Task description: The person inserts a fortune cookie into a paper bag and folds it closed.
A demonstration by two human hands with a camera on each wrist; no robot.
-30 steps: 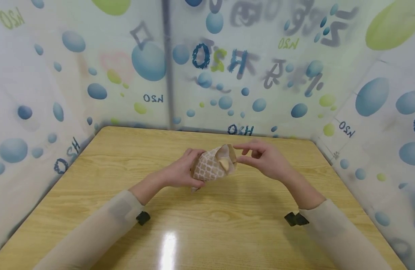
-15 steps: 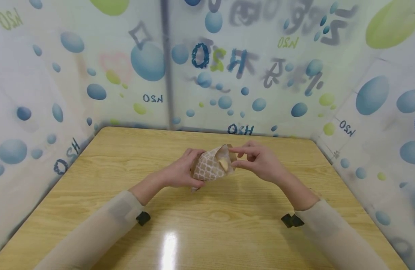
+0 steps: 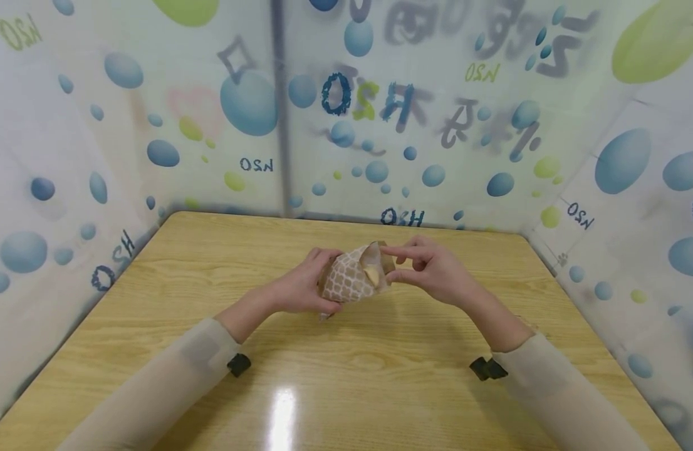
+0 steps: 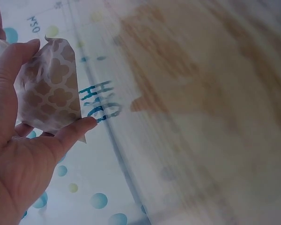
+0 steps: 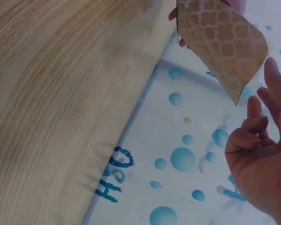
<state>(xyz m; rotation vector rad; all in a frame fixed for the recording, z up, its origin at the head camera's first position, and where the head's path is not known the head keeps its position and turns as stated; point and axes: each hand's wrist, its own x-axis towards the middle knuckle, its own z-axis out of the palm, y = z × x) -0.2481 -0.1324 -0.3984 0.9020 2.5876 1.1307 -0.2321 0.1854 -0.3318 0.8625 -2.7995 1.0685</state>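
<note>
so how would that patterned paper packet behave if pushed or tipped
The packet would probably crumple: its edge looks thin. It seems light, as the left hand holds it up. The pale piece at its open mouth might slide out.

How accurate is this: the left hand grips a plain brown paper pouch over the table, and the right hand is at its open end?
One fix: the paper pouch isn't plain; the head view shows a white lattice pattern on the brown. The rest stands: left hand gripping it over the table, right hand at its open end.
</note>
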